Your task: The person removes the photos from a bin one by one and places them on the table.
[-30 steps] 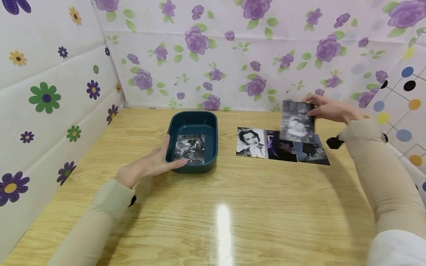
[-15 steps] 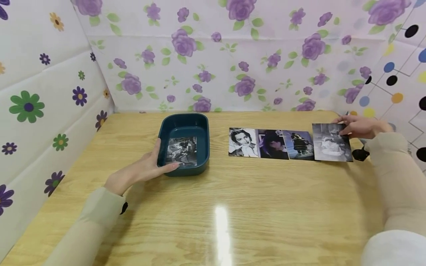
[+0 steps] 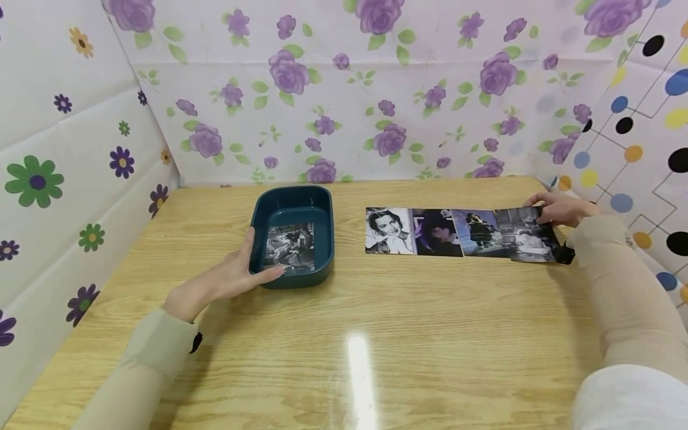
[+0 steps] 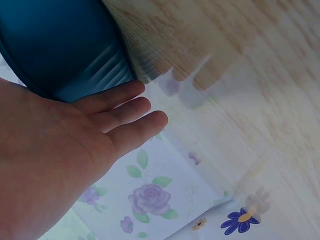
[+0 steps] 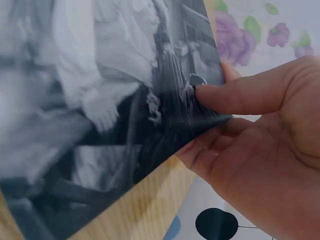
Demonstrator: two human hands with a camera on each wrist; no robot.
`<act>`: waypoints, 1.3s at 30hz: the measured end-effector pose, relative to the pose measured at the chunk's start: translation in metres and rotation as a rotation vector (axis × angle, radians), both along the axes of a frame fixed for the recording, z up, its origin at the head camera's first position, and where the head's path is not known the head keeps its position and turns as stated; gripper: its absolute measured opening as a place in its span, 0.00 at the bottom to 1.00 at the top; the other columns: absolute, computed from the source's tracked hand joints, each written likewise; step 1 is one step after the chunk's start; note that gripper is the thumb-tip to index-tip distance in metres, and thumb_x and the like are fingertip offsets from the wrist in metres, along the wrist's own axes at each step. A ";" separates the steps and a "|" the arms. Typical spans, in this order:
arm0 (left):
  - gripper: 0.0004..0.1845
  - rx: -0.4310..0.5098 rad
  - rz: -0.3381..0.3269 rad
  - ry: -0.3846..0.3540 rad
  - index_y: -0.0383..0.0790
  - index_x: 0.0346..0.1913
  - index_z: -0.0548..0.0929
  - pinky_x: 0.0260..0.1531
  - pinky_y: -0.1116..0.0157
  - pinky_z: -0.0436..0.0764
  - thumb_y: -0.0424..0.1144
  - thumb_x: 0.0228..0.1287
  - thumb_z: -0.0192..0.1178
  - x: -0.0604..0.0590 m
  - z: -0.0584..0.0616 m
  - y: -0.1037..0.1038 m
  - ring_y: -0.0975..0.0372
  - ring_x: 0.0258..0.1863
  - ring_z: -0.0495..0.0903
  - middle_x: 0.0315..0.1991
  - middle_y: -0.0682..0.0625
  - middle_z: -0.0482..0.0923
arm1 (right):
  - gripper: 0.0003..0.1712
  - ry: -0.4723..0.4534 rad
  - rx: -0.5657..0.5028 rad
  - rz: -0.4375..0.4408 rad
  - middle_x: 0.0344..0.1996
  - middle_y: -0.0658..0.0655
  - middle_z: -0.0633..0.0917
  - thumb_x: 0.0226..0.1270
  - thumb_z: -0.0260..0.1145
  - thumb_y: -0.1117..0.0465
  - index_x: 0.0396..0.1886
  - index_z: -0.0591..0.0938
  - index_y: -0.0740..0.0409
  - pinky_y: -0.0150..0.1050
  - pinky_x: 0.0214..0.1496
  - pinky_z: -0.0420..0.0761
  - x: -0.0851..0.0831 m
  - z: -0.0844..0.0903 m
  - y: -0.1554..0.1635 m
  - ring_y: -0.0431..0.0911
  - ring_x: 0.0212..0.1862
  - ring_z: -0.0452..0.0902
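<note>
My right hand pinches the upper right corner of a black-and-white photo print at the right end of a row. The right wrist view shows the thumb on the print's face, fingers behind, and the corner bent. To its left lie a blue-toned print, a dark purple print and a black-and-white portrait print. My left hand rests at the near left corner of a dark teal box, fingers straight along its side. Another black-and-white print lies inside the box.
The pale wooden table carries everything. Flowered sheets hang behind it and on the left. A dotted sheet borders the right side, close beyond my right hand.
My right hand has carried its print rightward and lowered it to the row's right end, uncovering the dark and blue-toned prints. My left hand stays at the box; the head view has shifted somewhat.
</note>
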State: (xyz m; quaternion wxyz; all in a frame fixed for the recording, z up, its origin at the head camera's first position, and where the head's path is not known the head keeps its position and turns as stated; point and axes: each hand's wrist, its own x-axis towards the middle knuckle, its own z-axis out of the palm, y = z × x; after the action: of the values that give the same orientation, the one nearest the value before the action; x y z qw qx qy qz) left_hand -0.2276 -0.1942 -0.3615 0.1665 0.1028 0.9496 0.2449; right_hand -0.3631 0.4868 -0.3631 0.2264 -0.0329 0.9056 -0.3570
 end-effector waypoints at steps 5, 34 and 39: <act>0.63 -0.003 0.005 -0.004 0.42 0.72 0.16 0.68 0.37 0.56 0.74 0.60 0.48 0.000 -0.001 0.001 0.34 0.73 0.48 0.75 0.27 0.36 | 0.28 0.062 0.049 0.011 0.41 0.66 0.74 0.62 0.54 0.76 0.61 0.59 0.75 0.39 0.31 0.74 0.001 -0.007 -0.002 0.44 0.31 0.70; 0.64 -0.013 0.007 -0.010 0.42 0.72 0.15 0.67 0.37 0.58 0.74 0.60 0.47 0.001 -0.001 0.002 0.33 0.71 0.52 0.74 0.25 0.40 | 0.25 0.301 0.382 0.032 0.38 0.68 0.76 0.64 0.67 0.51 0.41 0.72 0.70 0.38 0.33 0.72 0.007 -0.013 -0.034 0.54 0.37 0.72; 0.64 -0.014 0.007 -0.007 0.42 0.72 0.15 0.67 0.37 0.58 0.74 0.60 0.48 0.000 -0.002 0.002 0.33 0.72 0.51 0.74 0.25 0.39 | 0.24 0.322 0.367 0.034 0.41 0.70 0.77 0.64 0.67 0.53 0.40 0.72 0.72 0.38 0.36 0.71 0.006 -0.017 -0.032 0.57 0.41 0.72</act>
State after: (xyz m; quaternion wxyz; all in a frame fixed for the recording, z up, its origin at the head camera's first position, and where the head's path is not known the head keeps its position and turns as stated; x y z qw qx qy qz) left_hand -0.2279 -0.1925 -0.3630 0.1697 0.0976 0.9510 0.2394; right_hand -0.3573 0.4549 -0.3806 0.0876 -0.0629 0.9791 -0.1727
